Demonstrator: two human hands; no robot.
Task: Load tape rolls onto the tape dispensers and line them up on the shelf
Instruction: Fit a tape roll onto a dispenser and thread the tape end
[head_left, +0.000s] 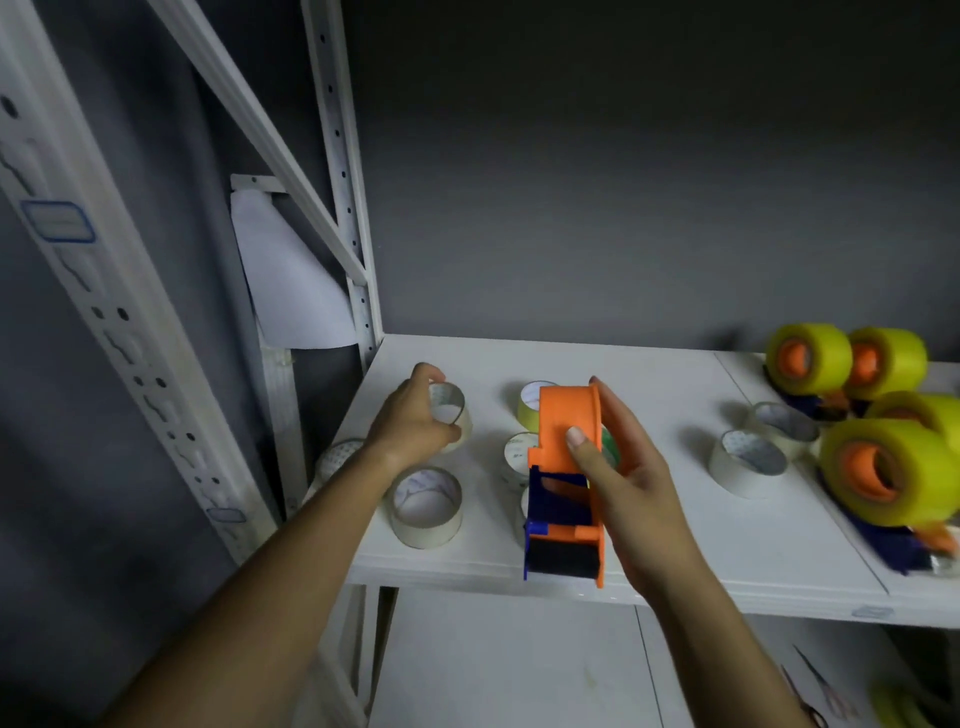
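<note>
- Orange and blue plastic: the empty dispenser (566, 478) is held over the front of the shelf (675, 519) by the right hand (631, 483), thumb pressed on its orange side, fingers wrapped behind it.
- Its long axis runs toward and away from the person, the round orange hub end farther off and the dark blade end nearest and lowest.
- The left hand (415, 421) is curled around a pale roll (449, 415) at the shelf's back left, lifted or tipped so its core opening faces the camera; whether it has cleared the shelf I cannot tell.
- The key relation: that roll lies left of the dispenser and slightly beyond it, well apart from it. The left hand is the one to carry it rightward.
- My guess is the roll's core axis must be turned to match the hub, which is hidden behind the orange side plate.
- More loose rolls (426, 506) sit on the shelf around both hands, some hidden behind the dispenser.
- Loaded dispensers (883, 467) with yellow tape stand grouped at the right end.
</note>
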